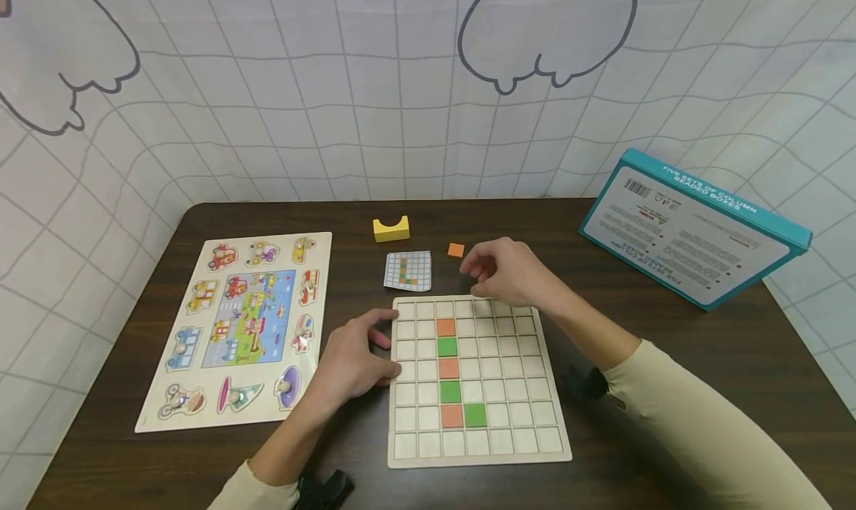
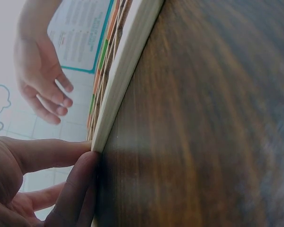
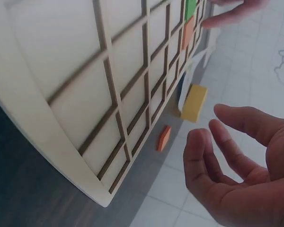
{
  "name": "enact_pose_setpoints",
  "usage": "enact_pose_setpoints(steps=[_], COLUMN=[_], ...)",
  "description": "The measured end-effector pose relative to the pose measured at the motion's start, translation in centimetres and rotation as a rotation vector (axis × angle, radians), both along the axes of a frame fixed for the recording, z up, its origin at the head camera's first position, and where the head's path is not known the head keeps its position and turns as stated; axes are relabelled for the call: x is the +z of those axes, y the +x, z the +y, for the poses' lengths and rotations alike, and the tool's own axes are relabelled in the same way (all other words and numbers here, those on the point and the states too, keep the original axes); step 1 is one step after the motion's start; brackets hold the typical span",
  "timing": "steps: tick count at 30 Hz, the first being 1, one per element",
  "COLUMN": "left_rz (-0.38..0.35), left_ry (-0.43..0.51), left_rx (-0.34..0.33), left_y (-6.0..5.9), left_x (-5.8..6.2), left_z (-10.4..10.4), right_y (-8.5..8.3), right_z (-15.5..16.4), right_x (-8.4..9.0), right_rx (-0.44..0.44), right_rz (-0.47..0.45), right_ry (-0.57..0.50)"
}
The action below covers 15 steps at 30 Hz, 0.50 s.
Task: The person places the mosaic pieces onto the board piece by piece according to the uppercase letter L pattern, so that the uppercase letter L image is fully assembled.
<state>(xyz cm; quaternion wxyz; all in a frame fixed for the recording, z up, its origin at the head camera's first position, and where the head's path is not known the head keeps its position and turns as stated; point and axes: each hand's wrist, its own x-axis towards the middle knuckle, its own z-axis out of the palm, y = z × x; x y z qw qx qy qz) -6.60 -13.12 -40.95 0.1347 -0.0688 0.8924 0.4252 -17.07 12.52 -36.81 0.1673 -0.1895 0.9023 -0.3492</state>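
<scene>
Orange tile (image 1: 456,250) lies just beyond and left of our empty, loosely curled right hand (image 1: 511,272), while our left hand (image 1: 354,357) presses the grid board (image 1: 478,450) edge.

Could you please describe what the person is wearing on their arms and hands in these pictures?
Both hands are bare: the left hand and right hand wear no gloves or rings. Cream long sleeves are pushed up the forearms. A black wrist mount is strapped on the right arm, another on the left.
</scene>
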Motion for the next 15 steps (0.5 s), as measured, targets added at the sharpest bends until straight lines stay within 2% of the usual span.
enact_pose_setpoints(steps=[8,15], left_rz=[-0.002,-0.005], left_ry=[0.0,-0.005], left_rx=[0.0,0.003], left_y=[0.0,0.0], left_x=[0.1,0.0], left_z=[0.0,0.0], right_y=[-2.4,-4.0], right_z=[-0.6,-1.5], right_x=[-0.7,-1.4], right_rx=[-0.061,-0.089], right_rz=[-0.022,-0.015], right_ry=[-0.034,-0.016])
